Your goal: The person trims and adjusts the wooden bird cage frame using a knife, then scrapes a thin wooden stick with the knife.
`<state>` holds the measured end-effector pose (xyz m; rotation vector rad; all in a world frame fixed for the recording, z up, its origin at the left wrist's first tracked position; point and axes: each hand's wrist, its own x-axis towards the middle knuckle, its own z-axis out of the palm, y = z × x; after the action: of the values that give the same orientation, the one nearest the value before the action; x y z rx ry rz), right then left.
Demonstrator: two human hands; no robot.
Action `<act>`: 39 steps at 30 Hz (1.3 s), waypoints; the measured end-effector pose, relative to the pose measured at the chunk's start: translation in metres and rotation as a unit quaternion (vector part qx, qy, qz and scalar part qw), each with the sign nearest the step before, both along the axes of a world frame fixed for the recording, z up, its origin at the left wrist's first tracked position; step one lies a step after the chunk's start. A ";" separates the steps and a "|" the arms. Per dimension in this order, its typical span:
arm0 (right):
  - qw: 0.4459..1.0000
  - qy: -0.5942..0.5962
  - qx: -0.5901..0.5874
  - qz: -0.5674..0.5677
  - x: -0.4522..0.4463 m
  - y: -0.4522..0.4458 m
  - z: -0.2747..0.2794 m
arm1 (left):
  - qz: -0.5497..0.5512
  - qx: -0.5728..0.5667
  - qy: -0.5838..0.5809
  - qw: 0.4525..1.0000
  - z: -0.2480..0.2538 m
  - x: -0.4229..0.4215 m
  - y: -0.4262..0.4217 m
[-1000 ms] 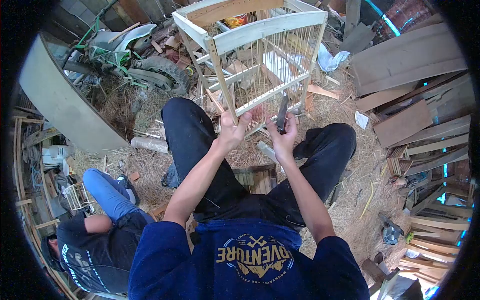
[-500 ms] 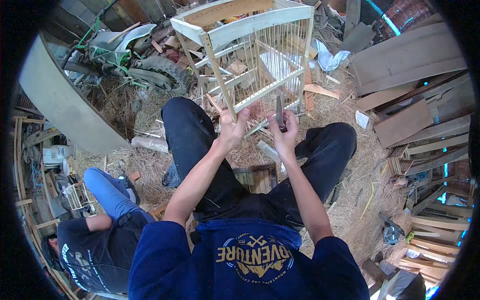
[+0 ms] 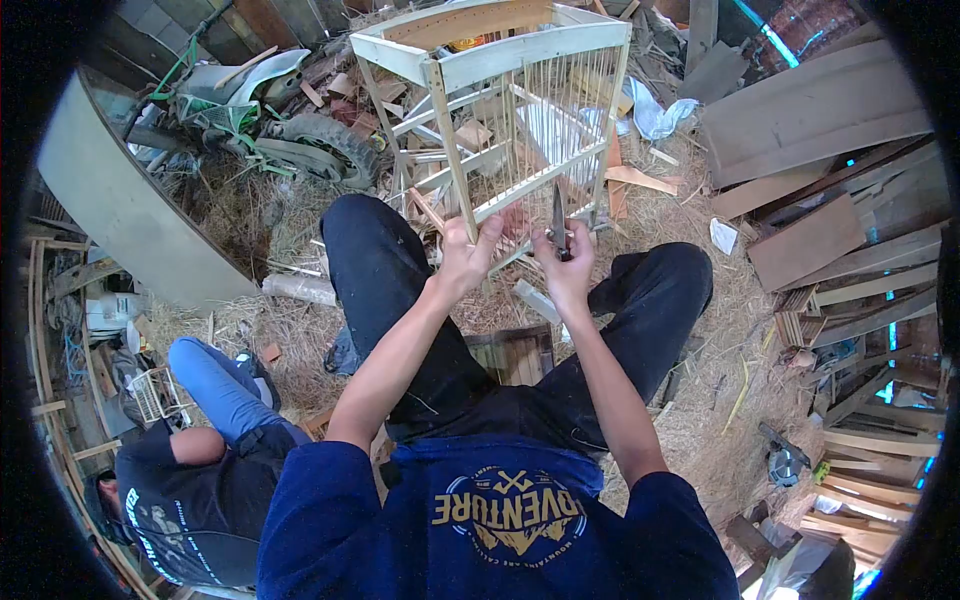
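Centrally, holding cage (image 3: 535, 58) just beyond the legs (image 3: 385, 280), gripping its corner post (image 3: 452, 150) low down with closed left hand (image 3: 463, 262); clasping knife (image 3: 559, 212) in curled fingers of right hand (image 3: 567, 272), near the lower bars (image 3: 540, 187); sitting near another person (image 3: 190, 505), lower left.

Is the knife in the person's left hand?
No, the right hand holds the knife; the left hand grips the wooden frame.
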<state>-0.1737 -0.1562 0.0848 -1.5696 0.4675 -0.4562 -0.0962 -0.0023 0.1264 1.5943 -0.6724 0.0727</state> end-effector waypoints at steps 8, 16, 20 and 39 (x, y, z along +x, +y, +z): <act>0.999 0.041 -0.019 0.012 -0.001 -0.010 0.018 | 0.035 0.021 0.016 0.999 -0.002 0.002 0.003; 0.998 -0.028 -0.020 0.048 -0.002 -0.004 0.026 | 0.049 -0.039 -0.012 0.998 0.008 0.001 -0.006; 0.998 -0.018 -0.008 0.061 0.002 0.000 0.009 | 0.026 0.029 0.032 0.999 -0.018 0.005 0.003; 0.992 -0.005 -0.047 0.118 0.003 -0.016 0.006 | 0.017 0.014 0.078 0.997 -0.006 0.005 -0.001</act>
<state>-0.1711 -0.1723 0.0907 -1.6889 0.2502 -0.3085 -0.0913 -0.0030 0.1200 1.6200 -0.5259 -0.0365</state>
